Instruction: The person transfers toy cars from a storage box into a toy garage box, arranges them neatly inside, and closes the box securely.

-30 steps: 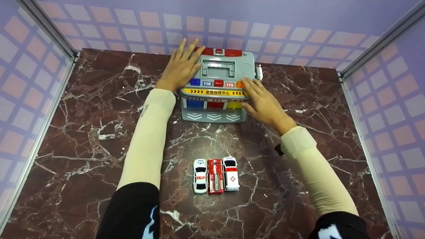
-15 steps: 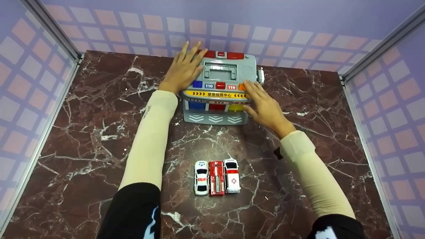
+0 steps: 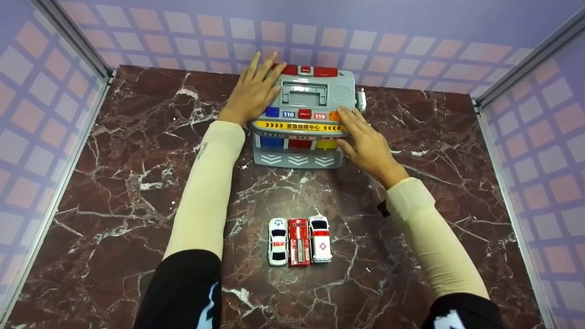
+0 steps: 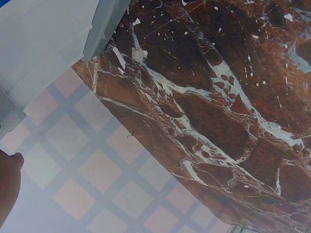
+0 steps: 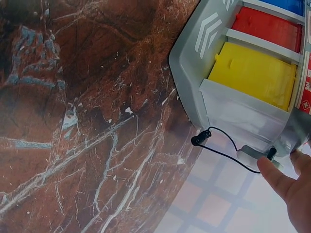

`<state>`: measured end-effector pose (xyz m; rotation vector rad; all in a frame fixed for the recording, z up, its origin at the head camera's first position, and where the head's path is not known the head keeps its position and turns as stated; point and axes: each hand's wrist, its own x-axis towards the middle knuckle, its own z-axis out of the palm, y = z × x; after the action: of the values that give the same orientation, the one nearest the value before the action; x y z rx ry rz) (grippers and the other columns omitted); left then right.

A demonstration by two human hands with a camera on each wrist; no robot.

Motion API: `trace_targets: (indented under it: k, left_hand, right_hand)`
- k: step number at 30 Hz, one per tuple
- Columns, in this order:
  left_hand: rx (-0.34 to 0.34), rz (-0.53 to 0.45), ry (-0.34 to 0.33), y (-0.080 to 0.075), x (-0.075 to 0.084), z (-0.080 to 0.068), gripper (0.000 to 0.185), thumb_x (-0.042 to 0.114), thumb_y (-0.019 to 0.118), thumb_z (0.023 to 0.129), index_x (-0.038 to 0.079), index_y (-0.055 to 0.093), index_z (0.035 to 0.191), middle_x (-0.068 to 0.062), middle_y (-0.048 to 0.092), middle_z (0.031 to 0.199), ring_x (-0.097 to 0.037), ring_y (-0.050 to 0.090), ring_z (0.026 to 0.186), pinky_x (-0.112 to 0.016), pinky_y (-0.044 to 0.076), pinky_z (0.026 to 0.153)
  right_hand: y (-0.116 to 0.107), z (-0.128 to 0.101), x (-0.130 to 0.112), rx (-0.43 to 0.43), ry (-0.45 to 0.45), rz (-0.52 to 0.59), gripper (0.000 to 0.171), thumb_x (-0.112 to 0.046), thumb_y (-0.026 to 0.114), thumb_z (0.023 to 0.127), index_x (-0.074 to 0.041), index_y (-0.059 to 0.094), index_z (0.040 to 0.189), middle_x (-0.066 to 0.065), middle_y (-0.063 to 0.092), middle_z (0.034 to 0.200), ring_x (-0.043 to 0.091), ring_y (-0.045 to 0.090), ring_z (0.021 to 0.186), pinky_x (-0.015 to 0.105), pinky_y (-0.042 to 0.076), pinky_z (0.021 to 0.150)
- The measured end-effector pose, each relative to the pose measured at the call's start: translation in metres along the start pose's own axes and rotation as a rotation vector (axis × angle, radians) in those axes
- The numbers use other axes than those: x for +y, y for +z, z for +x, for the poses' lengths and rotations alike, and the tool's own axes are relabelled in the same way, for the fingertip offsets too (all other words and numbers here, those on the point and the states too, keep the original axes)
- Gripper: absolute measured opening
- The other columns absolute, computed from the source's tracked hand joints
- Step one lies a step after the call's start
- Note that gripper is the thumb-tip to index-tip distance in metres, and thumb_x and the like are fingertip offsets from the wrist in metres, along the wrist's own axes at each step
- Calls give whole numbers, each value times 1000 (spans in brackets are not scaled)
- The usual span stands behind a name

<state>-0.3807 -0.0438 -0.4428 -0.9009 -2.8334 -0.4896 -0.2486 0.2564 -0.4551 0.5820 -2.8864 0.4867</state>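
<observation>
A grey toy emergency-station garage (image 3: 340, 93) stands against the back wall, its roof carrying a recessed handle and coloured buttons. My left hand (image 3: 255, 93) lies with spread fingers over its left roof edge; the left wrist view catches only a bit of finger (image 4: 8, 182) beside the white side wall (image 4: 46, 51). At the right front corner, my right hand (image 3: 368, 144) rests straight fingers by the orange button, thumb lower at the front. Along the front, a blue door (image 3: 273, 141), a red door (image 5: 267, 28) and a yellow door (image 5: 252, 75) are down.
Nearer me, a white toy police car (image 3: 278, 244), a red toy fire truck (image 3: 293, 235) and a toy ambulance (image 3: 321, 251) stand side by side on the marble-patterned table (image 3: 137, 205). A black cord with a small plug (image 5: 200, 138) hangs by the toy's right side. Patterned panels enclose three sides.
The head view shifts slightly. Both hands keep their places on the garage, and the three vehicles stay where they were.
</observation>
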Motion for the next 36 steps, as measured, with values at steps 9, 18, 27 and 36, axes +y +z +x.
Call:
trace_targets:
  k: [9,18,27,36]
  left_hand:
    - [-13,-18,4,-2,3,4,55,49,19,99,32,7,150,5,-4,157,-24,-14,142,-52,-2,114]
    - [3,-3,-7,-3,-4,-3,55,47,21,99,29,10,150,4,-3,157,-27,-11,142,-52,0,114]
    - [-17,-8,2,0,-2,-1,55,47,20,99,30,7,150,4,-5,157,-27,-13,142,-53,0,113]
    - [-3,-19,2,0,2,0,55,47,21,99,29,10,150,3,-2,158,-27,-12,142,-54,2,114]
  right_hand:
    - [-4,-3,-1,38,4,-3,66,-39,52,93,-30,18,149,-11,24,152,18,22,140,50,36,105]
    - [-9,9,-5,-38,4,-2,60,-49,42,95,-27,23,148,-6,28,151,21,27,139,51,36,104]
    - [-11,2,-8,-60,51,57,69,-48,48,93,-27,15,150,-3,22,153,22,23,140,45,25,113]
    - [-24,-52,-53,318,-100,119,43,-23,71,82,-5,61,119,10,63,118,22,60,105,33,50,91]
